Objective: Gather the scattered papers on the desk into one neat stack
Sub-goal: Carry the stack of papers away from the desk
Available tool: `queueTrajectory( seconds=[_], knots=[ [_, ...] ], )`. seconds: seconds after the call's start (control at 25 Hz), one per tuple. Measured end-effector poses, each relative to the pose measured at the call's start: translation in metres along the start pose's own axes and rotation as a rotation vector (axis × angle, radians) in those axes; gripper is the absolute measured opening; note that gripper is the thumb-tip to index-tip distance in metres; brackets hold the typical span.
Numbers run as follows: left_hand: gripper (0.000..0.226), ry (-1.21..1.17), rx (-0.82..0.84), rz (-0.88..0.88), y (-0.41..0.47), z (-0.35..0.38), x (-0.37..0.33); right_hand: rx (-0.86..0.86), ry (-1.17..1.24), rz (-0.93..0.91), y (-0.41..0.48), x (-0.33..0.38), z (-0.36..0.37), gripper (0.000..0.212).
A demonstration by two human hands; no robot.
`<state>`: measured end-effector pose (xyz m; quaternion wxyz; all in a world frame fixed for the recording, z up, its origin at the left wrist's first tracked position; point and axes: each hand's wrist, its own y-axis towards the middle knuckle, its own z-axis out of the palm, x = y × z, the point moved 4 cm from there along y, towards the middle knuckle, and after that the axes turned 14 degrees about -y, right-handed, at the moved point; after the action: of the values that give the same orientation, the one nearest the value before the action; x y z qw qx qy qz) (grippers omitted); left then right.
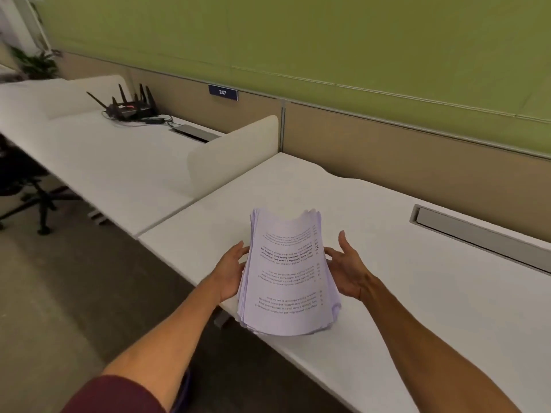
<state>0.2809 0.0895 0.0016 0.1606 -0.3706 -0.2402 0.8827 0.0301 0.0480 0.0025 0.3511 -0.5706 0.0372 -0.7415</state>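
Evidently, paper stack [287,272] bowed at counter [417,293] edge, 6 o'clock | left grip [231,274] cupped its 9 o'clock side, fingers hidden, closure not tellable | right grip [347,269] pressed open-palmed at 3 o'clock | risk: uneven squeeze could fan sheets off the edge | counter was slick white; router [128,110] at 10 o'clock; green wall [298,40]

A dark maroon short fabric sleeve [119,394] is worn on the left arm, off the near edge of the white flat table [417,293]. Both forearms are left bare down to the left grip [231,272] and the right grip [347,269].

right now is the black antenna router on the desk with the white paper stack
No, the router sits beyond the divider on another desk.
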Motion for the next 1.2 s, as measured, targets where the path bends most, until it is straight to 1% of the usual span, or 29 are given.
queueTrajectory(
  seconds=[0.12,0.28,0.48,0.6,0.68,0.8,0.88,0.96,1.04,1.12,1.2],
  knots=[
    [0.059,-0.077,-0.044,0.071,-0.052,-0.062,-0.026,0.116,0.009,0.031,0.011,-0.022,0.078,0.099],
    [0.066,-0.123,-0.102,0.167,-0.120,-0.138,-0.050,0.267,-0.007,0.074,0.024,-0.049,0.176,0.105],
    [0.067,-0.229,-0.204,0.249,-0.184,-0.218,-0.057,0.358,-0.155,0.158,0.045,-0.091,0.271,0.098],
    [0.066,-0.299,-0.267,0.278,-0.206,-0.258,-0.053,0.427,-0.296,0.144,0.059,-0.117,0.313,0.093],
    [0.065,-0.344,-0.308,0.298,-0.214,-0.281,-0.049,0.426,-0.406,0.158,0.069,-0.135,0.335,0.090],
    [0.063,-0.412,-0.380,0.336,-0.215,-0.310,-0.042,0.398,-0.505,0.187,0.088,-0.155,0.357,0.077],
    [0.062,-0.460,-0.423,0.342,-0.211,-0.326,-0.038,0.396,-0.517,0.222,0.102,-0.168,0.368,0.067],
    [0.059,-0.501,-0.464,0.340,-0.203,-0.342,-0.030,0.373,-0.517,0.268,0.119,-0.183,0.373,0.061],
    [0.047,-0.529,-0.510,0.333,-0.192,-0.357,-0.022,0.363,-0.518,0.323,0.137,-0.199,0.373,0.064],
    [0.029,-0.518,-0.559,0.307,-0.180,-0.373,-0.012,0.372,-0.530,0.388,0.158,-0.216,0.370,0.072],
    [0.024,-0.502,-0.597,0.270,-0.167,-0.388,0.000,0.396,-0.547,0.452,0.175,-0.234,0.367,0.074]
  ],
)
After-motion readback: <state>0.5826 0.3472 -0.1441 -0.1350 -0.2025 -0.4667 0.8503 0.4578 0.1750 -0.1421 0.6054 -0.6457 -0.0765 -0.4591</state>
